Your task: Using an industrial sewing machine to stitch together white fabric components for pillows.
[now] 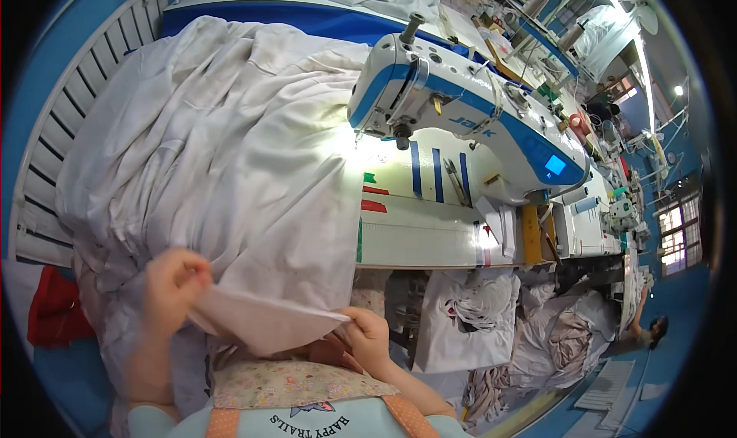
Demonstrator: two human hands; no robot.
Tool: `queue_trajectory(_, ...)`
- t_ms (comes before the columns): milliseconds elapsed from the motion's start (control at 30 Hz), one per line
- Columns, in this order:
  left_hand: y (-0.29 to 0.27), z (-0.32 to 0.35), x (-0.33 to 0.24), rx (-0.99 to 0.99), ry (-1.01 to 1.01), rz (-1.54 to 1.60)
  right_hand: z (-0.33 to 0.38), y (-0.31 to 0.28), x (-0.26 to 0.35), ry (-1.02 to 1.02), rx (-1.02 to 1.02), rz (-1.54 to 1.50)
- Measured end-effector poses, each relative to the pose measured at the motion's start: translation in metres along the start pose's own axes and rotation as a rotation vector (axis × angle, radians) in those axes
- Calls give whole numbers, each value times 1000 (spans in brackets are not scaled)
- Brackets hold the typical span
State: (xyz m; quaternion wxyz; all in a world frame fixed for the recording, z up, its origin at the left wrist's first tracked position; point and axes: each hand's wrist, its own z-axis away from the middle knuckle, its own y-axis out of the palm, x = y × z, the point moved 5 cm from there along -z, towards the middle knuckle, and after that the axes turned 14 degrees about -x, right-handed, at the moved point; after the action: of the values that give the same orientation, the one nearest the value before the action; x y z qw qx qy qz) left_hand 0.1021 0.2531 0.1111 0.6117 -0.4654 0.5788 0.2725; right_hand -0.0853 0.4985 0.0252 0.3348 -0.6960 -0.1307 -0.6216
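Down at lap level, left hand [175,280] and right hand [367,332] each pinch an end of a white cloth piece [265,321]; sewing machine [461,119] looks unfed, so stitching's probably ahead.

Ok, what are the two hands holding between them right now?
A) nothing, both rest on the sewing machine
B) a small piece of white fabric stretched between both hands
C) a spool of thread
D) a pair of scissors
B: the left hand and right hand each pinch an end of the small white fabric piece, held in front of the big white fabric heap.
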Motion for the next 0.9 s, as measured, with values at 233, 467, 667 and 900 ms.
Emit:
queue_trajectory(233, 54, -82, 28, -285, 607, -771, -12, -2, -11, 35, 68, 65)
queue_trajectory(467, 62, -100, 44, -116, 439, -863, -30, -1, -21, -7, 123, 132)
queue_trajectory(667, 76, -125, 43, -176, 469, -852, -51, 0, -18, -50, 178, 184)
queue_trajectory(900, 90, -162, 41, -163, 540, -851, -76, -1, 18, -250, 240, 182)
